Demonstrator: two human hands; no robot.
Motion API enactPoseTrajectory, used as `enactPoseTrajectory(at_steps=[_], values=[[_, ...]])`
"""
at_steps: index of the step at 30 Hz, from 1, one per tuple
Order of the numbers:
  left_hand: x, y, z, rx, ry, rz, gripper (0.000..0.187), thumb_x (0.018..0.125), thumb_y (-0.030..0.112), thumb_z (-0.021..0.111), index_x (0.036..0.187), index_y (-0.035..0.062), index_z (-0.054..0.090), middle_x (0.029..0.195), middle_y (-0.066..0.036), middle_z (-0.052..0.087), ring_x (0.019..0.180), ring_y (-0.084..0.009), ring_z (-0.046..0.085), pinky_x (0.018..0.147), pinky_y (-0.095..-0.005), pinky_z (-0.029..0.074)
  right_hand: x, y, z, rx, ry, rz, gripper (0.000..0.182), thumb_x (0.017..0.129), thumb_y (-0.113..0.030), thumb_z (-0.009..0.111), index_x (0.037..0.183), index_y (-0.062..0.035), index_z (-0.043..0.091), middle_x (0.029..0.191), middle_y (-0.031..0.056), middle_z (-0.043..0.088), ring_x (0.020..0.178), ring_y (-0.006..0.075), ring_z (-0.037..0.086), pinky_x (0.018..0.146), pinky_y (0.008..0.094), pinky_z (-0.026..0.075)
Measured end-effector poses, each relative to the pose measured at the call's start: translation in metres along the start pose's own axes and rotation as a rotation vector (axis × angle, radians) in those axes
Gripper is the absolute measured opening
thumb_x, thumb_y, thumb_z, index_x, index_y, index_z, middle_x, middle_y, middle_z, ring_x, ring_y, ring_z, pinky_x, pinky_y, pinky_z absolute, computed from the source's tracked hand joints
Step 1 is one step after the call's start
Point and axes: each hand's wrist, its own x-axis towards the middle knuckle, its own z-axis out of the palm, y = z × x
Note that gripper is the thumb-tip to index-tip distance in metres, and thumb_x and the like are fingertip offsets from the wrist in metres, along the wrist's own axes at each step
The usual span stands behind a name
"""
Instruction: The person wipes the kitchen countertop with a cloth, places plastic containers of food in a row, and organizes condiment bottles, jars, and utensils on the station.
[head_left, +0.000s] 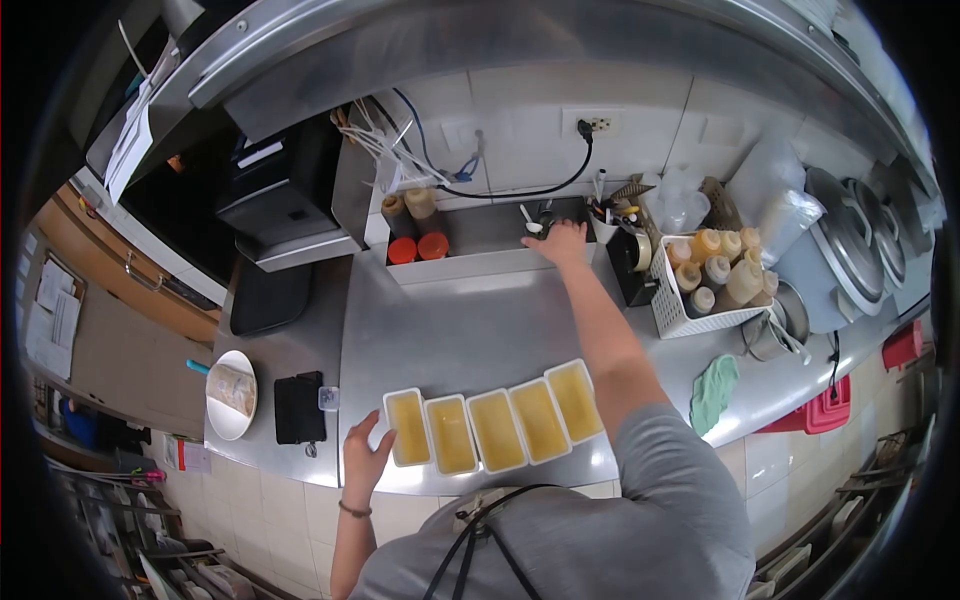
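Five white rectangular plastic-looking trays w/ yellow contents (487, 393) lay in a row on the grey steel counter (450, 330), long axes running roughly away from us. Our bare left hand (367, 458) was nearer to them, thumb & fingers apart, just left of the end tray; contact w/ its rim we couldn't tell. Our bare right hand (562, 243) was beyond the row, inside the long shallow metal trough (470, 267). Small black & white utensils (533, 227) lay approx. at its fingertips, wall side; whether it gripped any, we couldn't tell.
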Motion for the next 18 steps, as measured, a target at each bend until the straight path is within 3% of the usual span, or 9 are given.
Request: enactPoseTrajectory(at_steps=[1, 5, 9, 12, 13, 14, 15, 16, 18], values=[[-0.005, -0.006, -0.005, 0.003, 0.005, 0.003, 0.041, 0.073, 0.016, 0.067, 0.108, -0.0024, 0.057, 0.099, -0.02, 0.061, 0.091, -0.034, 0.057, 0.08, -0.0371, 0.046, 0.011, -0.004, 0.01, -0.002, -0.026, 0.028, 0.086, 0.059, -0.058, 0.068, 0.118, 0.0019, 0.046, 0.11, 0.016, 0.056, 0.112, 0.0286, 0.048, 0.1, 0.0431, 0.031], [-0.02, -0.024, -0.02, -0.003, 0.058, -0.212, 0.04, 0.072, 0.015, 0.067, 0.107, -0.0018, 0.058, 0.098, -0.019, 0.062, 0.092, -0.0305, 0.059, 0.078, -0.0361, 0.046, 0.032, -0.011, 0.018, 0.263, -0.227, 0.197, 0.092, 0.054, -0.043, 0.076, 0.125, -0.0047, 0.033, 0.111, 0.0144, 0.056, 0.103, 0.0289, 0.055, 0.083, 0.0367, 0.047], [-0.022, -0.027, -0.022, 0.02, 0.054, -0.266, 0.038, 0.072, 0.015, 0.066, 0.106, -0.0015, 0.059, 0.098, -0.019, 0.062, 0.088, -0.0286, 0.06, 0.074, -0.0355, 0.047, 0.028, -0.006, 0.019, 0.297, -0.136, 0.261, 0.089, 0.054, -0.044, 0.076, 0.123, -0.0039, 0.037, 0.104, 0.0146, 0.059, 0.1, 0.0297, 0.057, 0.083, 0.0375, 0.047], [-0.014, -0.026, -0.018, 0.021, 0.065, -0.212, 0.037, 0.072, 0.015, 0.066, 0.105, -0.0009, 0.059, 0.097, -0.02, 0.062, 0.085, -0.0292, 0.06, 0.072, -0.036, 0.047, 0.019, 0.01, 0.018, 0.579, 0.2, 0.329, 0.073, 0.052, -0.047, 0.077, 0.106, -0.0028, 0.053, 0.09, 0.015, 0.064, 0.086, 0.0296, 0.062, 0.077, 0.0382, 0.047], [-0.008, -0.021, -0.017, 0.018, 0.057, -0.158, 0.035, 0.073, 0.015, 0.066, 0.104, -0.0009, 0.06, 0.096, -0.02, 0.062, 0.086, -0.0304, 0.06, 0.073, -0.0362, 0.047, 0.012, 0.016, 0.007, 0.637, 0.225, 0.332, 0.067, 0.053, -0.048, 0.077, 0.099, -0.0022, 0.058, 0.086, 0.0148, 0.065, 0.082, 0.0289, 0.063, 0.074, 0.0382, 0.047], [-0.002, -0.017, -0.017, 0.016, 0.05, -0.106, 0.034, 0.073, 0.015, 0.066, 0.103, -0.0008, 0.06, 0.096, -0.02, 0.062, 0.086, -0.0316, 0.059, 0.074, -0.0363, 0.047, 0.002, 0.026, -0.004, 0.787, 0.233, 0.254, 0.075, 0.052, -0.048, 0.076, 0.105, -0.0002, 0.054, 0.092, 0.0179, 0.063, 0.085, 0.0308, 0.062, 0.075, 0.0372, 0.048], [0.006, -0.012, -0.016, 0.016, 0.044, -0.043, 0.033, 0.073, 0.015, 0.066, 0.102, -0.001, 0.06, 0.095, -0.02, 0.062, 0.087, -0.0326, 0.059, 0.075, -0.0367, 0.046, -0.016, 0.028, -0.035, 0.754, 0.122, 0.247, 0.063, 0.054, -0.048, 0.076, 0.094, -0.0009, 0.06, 0.091, 0.0173, 0.064, 0.081, 0.0301, 0.062, 0.073, 0.0374, 0.047], [0.014, -0.007, -0.015, 0.017, 0.039, 0.021, 0.033, 0.074, 0.015, 0.066, 0.102, -0.0011, 0.06, 0.095, -0.02, 0.061, 0.088, -0.0335, 0.058, 0.076, -0.037, 0.046, -0.028, 0.035, -0.038, 0.732, 0.244, 0.206, 0.05, 0.059, -0.046, 0.075, 0.082, -0.0024, 0.066, 0.075, 0.0122, 0.065, 0.068, 0.0228, 0.063, 0.065, 0.0337, 0.048], [0.035, 0.0, -0.01, 0.023, 0.037, 0.11, 0.032, 0.075, 0.015, 0.065, 0.101, -0.0012, 0.06, 0.097, -0.02, 0.061, 0.089, -0.0342, 0.058, 0.079, -0.0371, 0.046, -0.054, 0.056, -0.054, 0.672, 0.112, 0.107, 0.046, 0.062, -0.043, 0.073, 0.08, -0.0011, 0.066, 0.074, 0.0118, 0.065, 0.066, 0.0212, 0.062, 0.063, 0.0331, 0.047]])
